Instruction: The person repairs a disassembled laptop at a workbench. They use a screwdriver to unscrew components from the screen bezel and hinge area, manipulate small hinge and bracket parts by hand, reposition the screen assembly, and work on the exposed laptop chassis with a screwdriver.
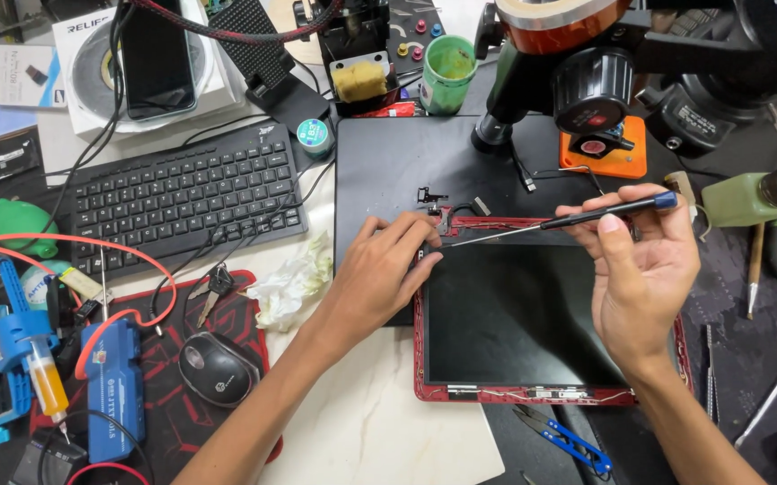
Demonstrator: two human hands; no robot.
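Right hand [640, 269] pinches a slim screwdriver [577, 216], tip at the hinge corner [447, 220] — 11 o'clock of the red-framed laptop screen [514, 314]; left hand [379, 269] lies flat, fingers loosely together, bracing that corner; best kept pressed down — driver upright, light torque.

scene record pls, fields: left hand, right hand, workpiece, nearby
left hand: left hand rests flat on the screen panel's top-left corner, by the hinge
right hand: right hand in a pinch grip on a screwdriver, tip pointing toward the hinge
workpiece: red-framed laptop screen panel, dark glass facing up, on a black mat
nearby: keyboard, mouse, blue snips, microscope, green cup
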